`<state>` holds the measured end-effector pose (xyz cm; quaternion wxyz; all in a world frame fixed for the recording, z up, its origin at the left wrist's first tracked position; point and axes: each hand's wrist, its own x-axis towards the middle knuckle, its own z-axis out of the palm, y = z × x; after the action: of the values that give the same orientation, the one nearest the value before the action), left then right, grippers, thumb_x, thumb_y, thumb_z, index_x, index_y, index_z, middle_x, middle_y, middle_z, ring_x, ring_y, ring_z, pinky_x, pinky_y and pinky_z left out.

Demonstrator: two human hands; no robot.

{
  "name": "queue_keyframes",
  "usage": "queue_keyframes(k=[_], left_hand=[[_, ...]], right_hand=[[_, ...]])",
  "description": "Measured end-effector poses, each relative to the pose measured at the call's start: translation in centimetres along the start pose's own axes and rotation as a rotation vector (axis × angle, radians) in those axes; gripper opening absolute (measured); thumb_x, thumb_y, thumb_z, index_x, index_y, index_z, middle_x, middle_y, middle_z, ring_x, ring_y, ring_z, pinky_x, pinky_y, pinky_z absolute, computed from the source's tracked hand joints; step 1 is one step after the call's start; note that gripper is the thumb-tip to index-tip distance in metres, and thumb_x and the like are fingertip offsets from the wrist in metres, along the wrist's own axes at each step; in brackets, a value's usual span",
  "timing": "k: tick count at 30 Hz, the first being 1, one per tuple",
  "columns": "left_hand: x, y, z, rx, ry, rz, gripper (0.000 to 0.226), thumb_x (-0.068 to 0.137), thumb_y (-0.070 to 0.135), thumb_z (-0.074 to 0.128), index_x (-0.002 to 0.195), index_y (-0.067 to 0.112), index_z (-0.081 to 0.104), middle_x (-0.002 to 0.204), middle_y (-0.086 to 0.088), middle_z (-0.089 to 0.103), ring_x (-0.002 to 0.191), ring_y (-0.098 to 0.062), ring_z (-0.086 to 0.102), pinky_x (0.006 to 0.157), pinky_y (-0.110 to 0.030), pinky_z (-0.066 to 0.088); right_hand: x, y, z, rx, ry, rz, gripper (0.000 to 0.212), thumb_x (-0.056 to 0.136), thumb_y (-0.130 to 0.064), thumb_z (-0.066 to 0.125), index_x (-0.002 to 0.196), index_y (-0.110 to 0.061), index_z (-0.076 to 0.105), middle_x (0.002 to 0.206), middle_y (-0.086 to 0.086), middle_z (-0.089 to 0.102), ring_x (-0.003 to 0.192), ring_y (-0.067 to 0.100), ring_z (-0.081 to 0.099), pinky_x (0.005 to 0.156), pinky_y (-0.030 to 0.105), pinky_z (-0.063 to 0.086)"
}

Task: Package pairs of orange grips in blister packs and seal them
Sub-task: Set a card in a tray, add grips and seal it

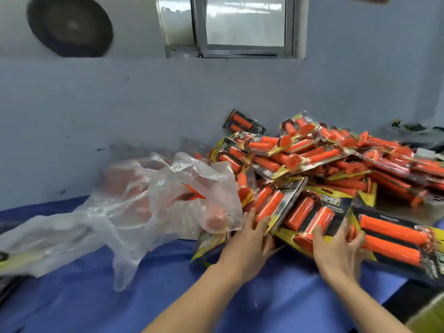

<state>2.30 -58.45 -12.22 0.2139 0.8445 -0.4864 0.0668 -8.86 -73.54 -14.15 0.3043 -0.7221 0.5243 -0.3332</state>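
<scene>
Both arms are stretched out to the foot of a big sloping heap of sealed clear-plastic blister packs on yellow-and-black cards, each with a pair of ribbed orange rubber grips inside. The heap fills the right half of the blue cloth-covered table and leans back toward the wall.

The left hand lies with its fingers nearly straight over the near end of one tilted blister pack. Its thumb is down by the pack's edge, not closed round anything that I can see. The right hand is spread wide: one finger rests on the middle pack and the others reach toward the long pack beside it. It presses rather than grips.

To the left of the heap, touching it, sits a crumpled clear plastic bag with loose orange grips showing faintly through it. My guess is those are the ones not yet packed.

What worries me is the heap itself. The packs are slick plastic stacked at every angle, so pushing or tugging one at the bottom could send the upper ones sliding. The rightmost packs look close to the table's near corner and could tip off. Flat hands on smooth blisters may also skid instead of shifting the stack, and the bag's loose edge could get dragged under
</scene>
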Motion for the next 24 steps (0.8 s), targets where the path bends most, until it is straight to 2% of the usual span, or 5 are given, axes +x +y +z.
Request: queue_keyframes(k=[4,8,12,17,24], left_hand=[[-3.8,-0.3,-1.8,0.26,0.399,0.357,0.016,0.092,0.027,0.06,0.106,0.021,0.064,0.106,-0.002,0.064,0.09,-0.024,0.062,0.075,-0.038,0.052],[-6.7,-3.2,-1.5,0.303,0.391,0.041,0.048,0.061,0.028,0.083,0.103,0.021,0.062,0.098,0.0,0.065,0.085,-0.024,0.065,0.078,-0.034,0.045],[-7.1,-5.9,-1.8,0.404,0.161,-0.288,0.045,0.094,0.04,0.054,0.135,0.027,0.043,0.133,0.003,0.048,0.116,-0.02,0.054,0.089,-0.033,0.044],[-7.2,-5.1,-6.7,0.599,0.324,-0.041,0.032,0.054,0.016,0.092,0.074,0.015,0.066,0.063,-0.001,0.057,0.047,-0.023,0.057,0.034,-0.03,0.038],[-0.7,-0.3,-23.4,0.213,0.075,-0.05,0.053,0.09,0.059,0.033,0.078,0.015,0.06,0.064,0.0,0.064,0.058,-0.013,0.06,0.059,-0.032,0.048]], right_hand=[[-1.8,0.3,0.0,0.007,0.037,-0.018,0.076,0.094,-0.058,0.039,0.155,-0.019,0.016,0.16,0.013,0.005,0.139,0.043,0.02,0.109,0.058,0.032],[-2.6,1.4,0.1,0.051,0.043,-0.017,0.071,0.097,-0.054,0.038,0.155,-0.02,0.017,0.161,0.012,0.003,0.146,0.036,0.009,0.109,0.06,0.026],[-3.7,1.3,0.0,0.04,0.15,-0.056,0.06,0.098,-0.045,0.035,0.152,-0.019,0.026,0.158,0.013,0.013,0.141,0.036,0.019,0.106,0.059,0.031],[-5.0,-1.9,0.1,0.122,0.223,-0.296,0.052,0.097,-0.032,0.045,0.147,-0.021,0.034,0.154,0.007,0.024,0.141,0.029,0.024,0.107,0.052,0.034],[-1.8,-8.7,-0.6,0.592,0.174,-0.217,0.045,0.101,-0.03,0.039,0.145,-0.02,0.036,0.145,0.006,0.036,0.117,0.018,0.044,0.087,0.023,0.035]])
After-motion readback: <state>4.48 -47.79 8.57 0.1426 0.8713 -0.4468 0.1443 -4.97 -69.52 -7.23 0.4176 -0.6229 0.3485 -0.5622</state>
